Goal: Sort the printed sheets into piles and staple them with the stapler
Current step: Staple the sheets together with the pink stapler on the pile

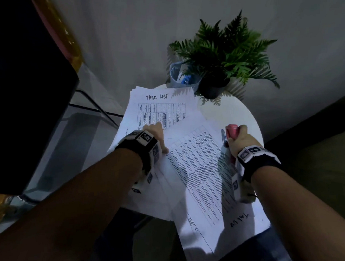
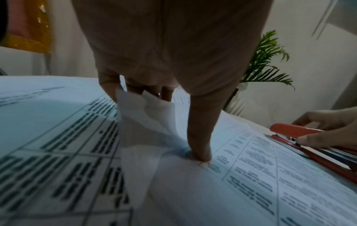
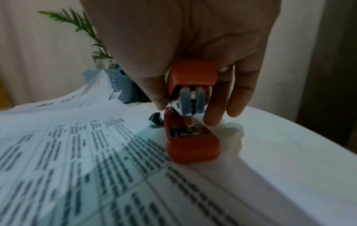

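Two lots of printed sheets lie on a round white table. The far pile is headed "TASK LIST". The near sheets lie turned at an angle over it. My left hand rests on their left corner; its thumb presses the paper down while the fingers curl under a lifted corner. My right hand grips a red stapler at the sheets' far right edge. The stapler stands with its mouth open and its base by the paper's edge.
A potted fern and a blue mesh basket stand at the table's far side, by the wall. A large dark object fills the left. The near sheets overhang the table's front edge.
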Available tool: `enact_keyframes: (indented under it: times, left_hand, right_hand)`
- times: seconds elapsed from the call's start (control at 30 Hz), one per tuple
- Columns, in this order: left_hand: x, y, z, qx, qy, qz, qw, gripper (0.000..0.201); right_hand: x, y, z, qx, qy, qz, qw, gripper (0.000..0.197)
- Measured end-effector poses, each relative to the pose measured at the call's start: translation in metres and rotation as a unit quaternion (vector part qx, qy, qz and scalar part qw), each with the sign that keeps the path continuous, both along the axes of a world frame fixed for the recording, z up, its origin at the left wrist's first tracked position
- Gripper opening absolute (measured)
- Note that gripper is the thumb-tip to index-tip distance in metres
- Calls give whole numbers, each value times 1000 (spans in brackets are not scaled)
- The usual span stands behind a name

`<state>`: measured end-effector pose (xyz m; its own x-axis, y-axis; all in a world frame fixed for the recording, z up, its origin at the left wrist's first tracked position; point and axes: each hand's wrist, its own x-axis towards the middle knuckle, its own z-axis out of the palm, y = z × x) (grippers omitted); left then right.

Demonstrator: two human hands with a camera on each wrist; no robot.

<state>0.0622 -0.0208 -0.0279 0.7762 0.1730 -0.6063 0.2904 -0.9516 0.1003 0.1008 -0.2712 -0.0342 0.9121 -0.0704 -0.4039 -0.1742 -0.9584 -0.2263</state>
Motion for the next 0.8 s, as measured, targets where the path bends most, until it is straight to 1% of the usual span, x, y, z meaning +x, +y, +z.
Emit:
enact_keyframes:
  times: [0.07,0.13,0.2,0.23,0.27,0.33,0.4,0.5,0.57,0.67,0.8]
  left_hand:
    - [3,-2,3,11,15,-29,999,66]
    - [3,-2,3,-37,12,-9,999,58]
    - [-2,0,3,-102,-35,30,994,45]
    - [-7,0,6,-134,-67,55,987,41]
    - [-11,0,9,-162,-95,77,979,38]
    - [-21,-1,21,-214,-143,107,960,31]
    - [-33,-3,37,-271,-170,112,941,22]
    - [-51,-5,60,-333,-204,112,914,14]
    - [-61,-5,72,-344,-235,113,902,3]
    - [-71,-4,90,-338,-283,112,891,2]
    - [-80,-1,115,-333,-341,107,873,7]
  right_hand:
    - [0,0,6,-26,-2,-1,1000,47]
    - [-4,4,15,-53,-37,8,998,53]
    - [-10,13,25,-38,-102,17,994,50]
    - [-14,18,30,-10,-123,20,992,45]
    - [-18,24,35,29,-123,22,992,37]
    - [-28,36,44,129,-86,24,988,21]
    - [-41,50,52,205,-66,38,976,14]
    - [-57,69,64,271,-50,56,959,13]
    - [-66,79,73,320,-40,44,946,13]
    - [-73,86,88,373,-53,15,926,17]
    - [-79,90,115,427,-59,0,902,21]
